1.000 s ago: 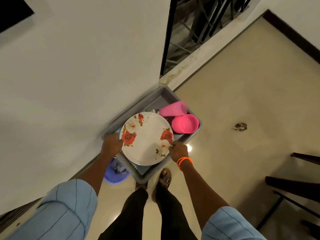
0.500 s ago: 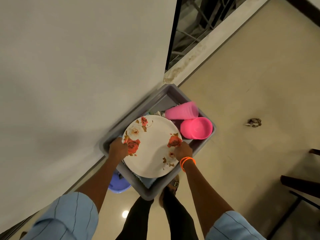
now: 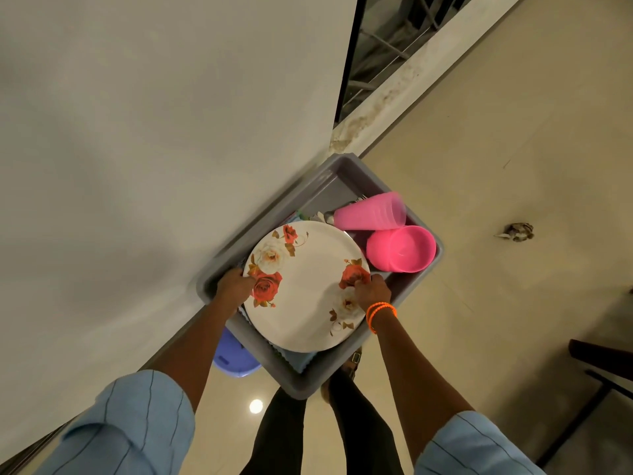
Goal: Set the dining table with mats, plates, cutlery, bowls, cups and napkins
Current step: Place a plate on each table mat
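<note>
both hands have slid inward, left hand [image 3: 235, 285] and right hand [image 3: 372, 291] gripping the floral plate [image 3: 306, 296] over the grey tub [image 3: 346, 173].

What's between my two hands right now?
The flowered plate spans the gap between the left hand and right hand, each gripping a side of it, inside the grey tub, in the head view.

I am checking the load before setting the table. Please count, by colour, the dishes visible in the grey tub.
Pink: 2, the lying cup and the bowl.
White with roses: 1, the plate that both hands grip.
Total: 3 in the grey tub; cutlery behind is too hidden to count.
</note>
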